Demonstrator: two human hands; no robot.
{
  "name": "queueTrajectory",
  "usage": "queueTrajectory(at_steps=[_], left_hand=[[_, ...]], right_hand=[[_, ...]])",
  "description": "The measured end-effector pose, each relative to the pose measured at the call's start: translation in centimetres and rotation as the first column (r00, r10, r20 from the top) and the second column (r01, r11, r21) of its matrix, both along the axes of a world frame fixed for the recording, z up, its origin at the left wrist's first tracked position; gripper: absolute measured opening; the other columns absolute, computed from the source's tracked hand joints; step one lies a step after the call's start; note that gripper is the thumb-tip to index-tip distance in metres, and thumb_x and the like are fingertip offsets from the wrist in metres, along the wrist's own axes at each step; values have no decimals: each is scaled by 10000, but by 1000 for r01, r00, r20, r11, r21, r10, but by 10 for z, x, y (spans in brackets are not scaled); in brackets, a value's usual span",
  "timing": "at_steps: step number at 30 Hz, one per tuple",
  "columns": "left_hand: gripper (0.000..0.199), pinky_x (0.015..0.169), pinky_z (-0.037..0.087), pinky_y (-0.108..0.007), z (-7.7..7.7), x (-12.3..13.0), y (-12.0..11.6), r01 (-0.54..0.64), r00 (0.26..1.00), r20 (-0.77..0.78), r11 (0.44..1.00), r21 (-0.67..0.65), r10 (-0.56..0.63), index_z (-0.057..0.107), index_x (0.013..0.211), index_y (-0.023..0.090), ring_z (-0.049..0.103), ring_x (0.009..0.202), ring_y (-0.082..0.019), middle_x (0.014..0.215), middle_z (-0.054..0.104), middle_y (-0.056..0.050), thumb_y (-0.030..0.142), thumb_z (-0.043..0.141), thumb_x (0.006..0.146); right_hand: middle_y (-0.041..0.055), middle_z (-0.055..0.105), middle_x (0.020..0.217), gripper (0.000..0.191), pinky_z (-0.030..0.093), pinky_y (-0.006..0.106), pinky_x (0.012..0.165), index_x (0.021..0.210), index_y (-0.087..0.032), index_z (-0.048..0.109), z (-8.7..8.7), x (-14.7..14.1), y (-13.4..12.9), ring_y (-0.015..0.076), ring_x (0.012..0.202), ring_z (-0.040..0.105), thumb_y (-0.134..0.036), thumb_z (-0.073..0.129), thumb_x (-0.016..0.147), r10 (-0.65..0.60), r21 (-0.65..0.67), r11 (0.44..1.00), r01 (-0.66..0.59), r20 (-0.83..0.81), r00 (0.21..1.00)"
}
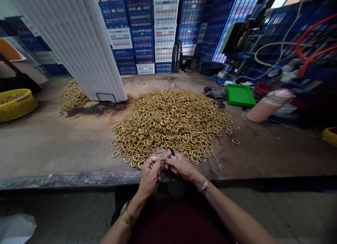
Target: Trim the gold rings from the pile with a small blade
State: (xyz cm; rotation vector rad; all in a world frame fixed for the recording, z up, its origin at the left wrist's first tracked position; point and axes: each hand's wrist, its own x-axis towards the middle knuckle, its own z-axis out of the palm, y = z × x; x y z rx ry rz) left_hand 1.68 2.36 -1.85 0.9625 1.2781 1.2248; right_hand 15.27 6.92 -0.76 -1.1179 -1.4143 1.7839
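Note:
A wide heap of brass-coloured rings (171, 114) lies on the worktable. At its front edge, my left hand (149, 174) is closed in a pinch. One ring (162, 160) shows in the narrow gap between my hands, seemingly at the left fingertips, which partly cover it. My right hand (181, 165) is closed around a small flat tool (173, 154) with a black end and a grey part; its kind is too small to make out. Loose rings lie just beyond both hands.
A white corrugated stack (76, 44) leans at the left behind the heap, near another ring pile (75, 94). A yellow tub (18, 109) stands far left. At right are a green tray (240, 95) and a pink bottle (268, 105). Crates (142, 33) line the back.

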Motion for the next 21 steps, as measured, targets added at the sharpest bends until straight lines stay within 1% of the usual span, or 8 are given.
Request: queueTrajectory(at_steps=[3, 5, 8, 10, 15, 17, 19, 21], left_hand=[[229, 374, 314, -165, 7, -1, -1, 29, 992, -122, 998, 47, -23, 549, 737, 163, 352, 356, -48, 435, 395, 81, 386, 511, 769], [224, 367, 312, -166, 10, 0, -2, 62, 990, -126, 998, 30, -58, 539, 728, 166, 351, 349, -47, 441, 403, 82, 387, 516, 761], [258, 337, 299, -162, 11, 1, -2, 123, 992, 3, 989, -76, -123, 488, 714, 172, 348, 341, -40, 497, 442, 74, 426, 511, 753], [282, 328, 294, -155, 9, 1, -2, 151, 985, 107, 980, -127, -137, 464, 710, 173, 351, 350, -34, 543, 466, 65, 448, 512, 747], [268, 350, 310, -148, 4, 0, -4, 168, 962, 236, 981, -97, -141, 455, 714, 172, 361, 385, -28, 583, 472, 62, 428, 527, 751], [261, 350, 314, -150, 3, 0, -5, 175, 954, 261, 981, -82, -149, 451, 716, 174, 360, 388, -29, 593, 476, 60, 421, 522, 758], [259, 346, 313, -151, 3, -1, -5, 163, 955, 260, 984, -74, -139, 445, 711, 174, 359, 388, -30, 597, 479, 57, 417, 518, 763], [264, 344, 312, -152, 2, 0, -5, 139, 965, 235, 988, -64, -120, 441, 701, 174, 362, 386, -31, 593, 478, 56, 420, 515, 765]], right_hand=[[-58, 509, 528, 255, 236, 152, 336, 734, -170, 480, -5, -3, 2, 26, 347, 335, -422, 519, 727, -29, 30, 999, 26, 73, 997], [-67, 476, 501, 241, 240, 156, 346, 698, -170, 481, -6, -6, 2, 28, 358, 327, -405, 525, 724, -46, 60, 997, 39, 118, 992], [-85, 409, 469, 195, 233, 160, 362, 653, -175, 471, -4, -7, 3, 29, 373, 303, -352, 530, 712, -66, 98, 994, 51, 153, 986], [-90, 384, 461, 175, 225, 164, 367, 649, -178, 471, -2, -8, 2, 32, 378, 293, -334, 521, 709, -69, 109, 993, 52, 158, 985], [-84, 402, 477, 186, 224, 173, 365, 682, -180, 469, 0, -8, 2, 44, 376, 294, -363, 490, 713, -40, 62, 998, 34, 102, 994], [-72, 431, 500, 169, 245, 176, 378, 688, -180, 469, 0, -7, 2, 50, 388, 312, -344, 461, 725, -66, 70, 996, 58, 126, 990], [-59, 447, 517, 130, 276, 180, 415, 673, -175, 483, -1, -5, 2, 62, 429, 349, -289, 447, 723, -129, 171, 981, 91, 225, 966], [-47, 450, 531, 105, 296, 186, 465, 646, -171, 498, -2, -2, 1, 74, 485, 377, -231, 445, 715, -181, 353, 934, 52, 344, 921]])
